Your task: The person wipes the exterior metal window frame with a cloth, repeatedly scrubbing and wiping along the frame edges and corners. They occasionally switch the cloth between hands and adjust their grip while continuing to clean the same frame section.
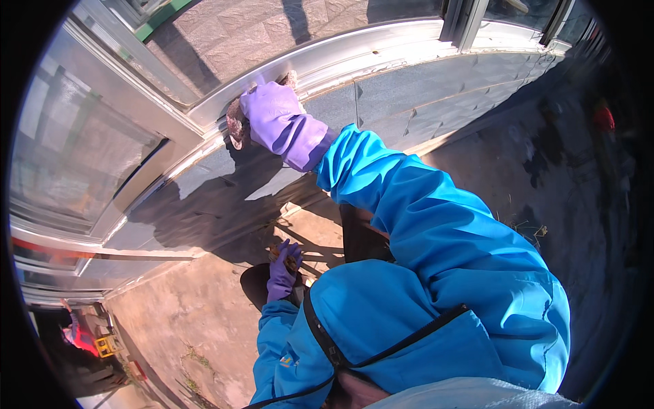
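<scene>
My right hand, in a purple rubber glove, presses a pinkish-brown cloth onto the pale metal window frame. Cloth ends stick out on both sides of the glove. Lower down, beside my knee, my left hand wears a matching glove. Its fingers curl around a small, crumpled brown thing, whose kind I cannot make out. Bright blue sleeves cover both my arms.
Grey tiles face the wall under the frame. At left is a glass pane. Concrete ground with weeds lies below. Far lower left, a person in red is near a yellow object.
</scene>
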The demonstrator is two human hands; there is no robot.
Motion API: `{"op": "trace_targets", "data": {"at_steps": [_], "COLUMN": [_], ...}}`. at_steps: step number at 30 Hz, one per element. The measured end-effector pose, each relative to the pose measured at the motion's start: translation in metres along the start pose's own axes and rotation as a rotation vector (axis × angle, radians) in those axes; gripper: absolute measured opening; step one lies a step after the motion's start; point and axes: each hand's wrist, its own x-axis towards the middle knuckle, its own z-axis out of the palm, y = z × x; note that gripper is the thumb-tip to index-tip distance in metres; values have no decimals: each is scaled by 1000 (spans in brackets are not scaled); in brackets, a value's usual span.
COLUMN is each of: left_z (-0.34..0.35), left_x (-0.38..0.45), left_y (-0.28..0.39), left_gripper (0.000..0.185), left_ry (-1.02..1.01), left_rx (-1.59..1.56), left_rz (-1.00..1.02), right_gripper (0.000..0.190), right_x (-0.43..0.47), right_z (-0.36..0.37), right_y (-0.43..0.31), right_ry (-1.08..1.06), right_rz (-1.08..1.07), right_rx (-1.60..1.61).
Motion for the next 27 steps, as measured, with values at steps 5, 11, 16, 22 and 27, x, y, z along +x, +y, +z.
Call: {"op": "trace_targets", "data": {"at_steps": [5, 11, 16, 22, 27], "left_z": [-11, -22, -25, -22, -11], "left_x": [-8, 1, 6, 6, 8], "left_y": [1, -4, -8, -10, -6], "left_gripper": [41, 46, 44, 41, 42], "left_ry": [-31, -26, -108, -98, -113], "left_rx": [-25, -50, -71, -80, -75], "left_rz": [22, 12, 51, 69, 37], "right_gripper": [36, 36, 43, 37, 32], "right_x": [18, 29, 13, -17, -13], "right_z": [14, 9, -5, -49, -47], "right_y": [-60, -13, 73, 183, 147], "right_ry": [-165, -27, 112, 361, 246], "right_rz": [-187, 57, 268, 563, 627], "right_rx": [291, 504, 580, 599, 407]}}
